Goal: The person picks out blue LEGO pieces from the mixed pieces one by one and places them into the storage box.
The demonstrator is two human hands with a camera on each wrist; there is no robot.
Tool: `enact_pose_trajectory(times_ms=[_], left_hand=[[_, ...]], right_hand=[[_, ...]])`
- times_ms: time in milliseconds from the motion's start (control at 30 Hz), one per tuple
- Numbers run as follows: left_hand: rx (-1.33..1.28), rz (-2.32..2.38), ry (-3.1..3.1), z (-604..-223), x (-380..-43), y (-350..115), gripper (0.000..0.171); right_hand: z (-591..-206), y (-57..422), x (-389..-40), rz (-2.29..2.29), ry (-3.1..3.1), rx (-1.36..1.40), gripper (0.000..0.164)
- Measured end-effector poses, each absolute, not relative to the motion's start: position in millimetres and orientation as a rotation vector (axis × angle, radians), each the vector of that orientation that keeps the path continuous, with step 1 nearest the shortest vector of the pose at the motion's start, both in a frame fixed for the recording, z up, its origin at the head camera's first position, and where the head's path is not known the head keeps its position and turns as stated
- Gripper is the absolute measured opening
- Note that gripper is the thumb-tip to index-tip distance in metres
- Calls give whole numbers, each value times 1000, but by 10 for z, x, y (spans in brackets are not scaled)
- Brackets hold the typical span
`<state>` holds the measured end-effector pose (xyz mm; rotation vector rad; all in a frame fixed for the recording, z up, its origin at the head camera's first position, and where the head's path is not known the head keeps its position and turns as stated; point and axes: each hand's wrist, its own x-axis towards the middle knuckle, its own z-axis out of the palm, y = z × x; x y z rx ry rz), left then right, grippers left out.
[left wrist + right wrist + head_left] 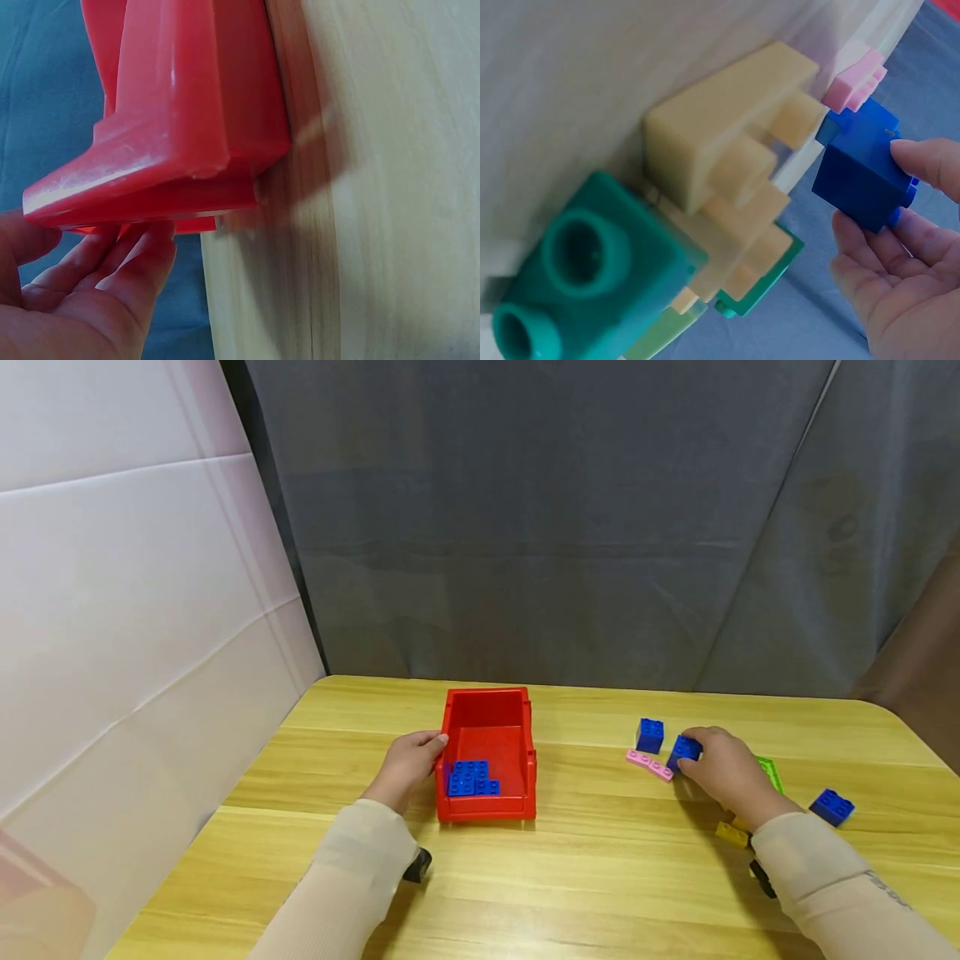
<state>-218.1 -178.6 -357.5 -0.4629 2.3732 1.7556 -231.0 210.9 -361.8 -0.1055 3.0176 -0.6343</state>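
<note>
My left hand (408, 764) grips the left wall of a red bin (487, 808), thumb at the rim and fingers outside, as the left wrist view also shows. Several blue bricks (468, 778) lie together at the bin's near end. Over on the right, my right hand (723, 770) pinches a blue brick (866, 176) between thumb and fingers. Left of that hand are another blue brick (650, 736) and pink bricks (649, 765). Yellow bricks (732, 834) and a light green piece (770, 774) are partly hidden by the right hand and forearm.
One more blue brick (832, 807) lies right of the right forearm. A teal-looking brick (592, 270) is close to the right wrist camera. A grey curtain (525, 527) hangs behind the wooden table (592, 877), and a white panel (135, 610) stands at the left.
</note>
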Motion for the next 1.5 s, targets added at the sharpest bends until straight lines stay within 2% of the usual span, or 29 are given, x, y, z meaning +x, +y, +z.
enact_pose_trajectory(times_ms=[1167,1500], left_hand=[[-465,1773,2376,-3566,-2170,-1765,43],[-480,1772,2366,-3564,-2169,-1769,43]], right_hand=[[-3454,1875,-2032,-672,3051,-200,57],[-3371,1716,-1909,-714,3077,-314,51]])
